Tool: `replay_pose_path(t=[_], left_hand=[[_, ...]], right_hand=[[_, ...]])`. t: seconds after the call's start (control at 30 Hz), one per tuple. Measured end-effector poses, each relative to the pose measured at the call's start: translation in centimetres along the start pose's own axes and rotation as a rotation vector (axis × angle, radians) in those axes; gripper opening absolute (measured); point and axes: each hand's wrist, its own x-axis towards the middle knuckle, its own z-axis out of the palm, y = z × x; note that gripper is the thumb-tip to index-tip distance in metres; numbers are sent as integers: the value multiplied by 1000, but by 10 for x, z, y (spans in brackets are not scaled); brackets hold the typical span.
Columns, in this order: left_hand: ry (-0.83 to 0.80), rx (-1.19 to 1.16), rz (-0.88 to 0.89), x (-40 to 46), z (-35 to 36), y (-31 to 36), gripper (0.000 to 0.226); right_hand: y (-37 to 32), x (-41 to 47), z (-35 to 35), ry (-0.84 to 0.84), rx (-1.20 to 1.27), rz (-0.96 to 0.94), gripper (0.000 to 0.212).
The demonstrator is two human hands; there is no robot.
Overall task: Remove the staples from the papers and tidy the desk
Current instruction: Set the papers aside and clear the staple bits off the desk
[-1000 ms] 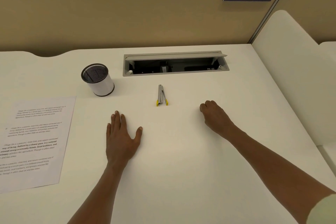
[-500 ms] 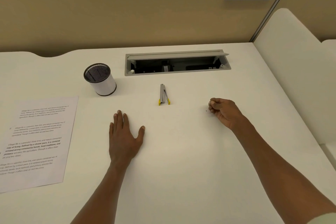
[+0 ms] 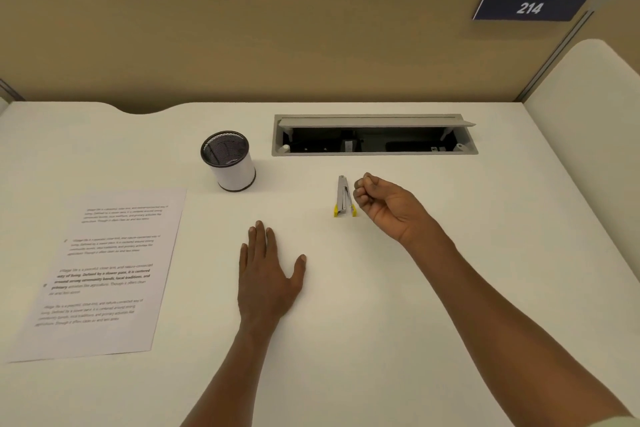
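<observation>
White desk (image 3: 450,288), left hand (image 3: 268,277) flat, fingers straight, right hand (image 3: 384,206) fist-curled beside staple remover (image 3: 343,196)

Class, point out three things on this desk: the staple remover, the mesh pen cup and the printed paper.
staple remover (image 3: 343,195): head view, on its metal body.
mesh pen cup (image 3: 235,172): head view, on its white side wall.
printed paper (image 3: 114,333): head view, on its lower blank margin.

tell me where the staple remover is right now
In the head view the staple remover lies on the desk just left of the right hand, below the open cable tray.
</observation>
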Motion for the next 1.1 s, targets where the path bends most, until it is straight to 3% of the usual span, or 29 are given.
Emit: replay_pose_path(t=[0.23,0.43,0.6,0.77,0.97,1.1], left_hand=[[14,-6,-1,0,2,-1,90],[25,-28,3,-2,1,0,87],[21,-36,7,-1,1,1,86],[31,-44,8,-1,2,1,85],[28,-62,7,-1,2,2,85],[45,-69,6,-2,3,1,85]], right_hand=[[15,43,64,-60,-127,59,12],[26,82,148,-84,-448,35,16],[43,111,205,-7,-1041,-172,6],[57,126,221,-24,-1780,-494,13],[59,141,225,-166,-1982,-558,26],[57,141,225,-209,-2008,-575,16]])
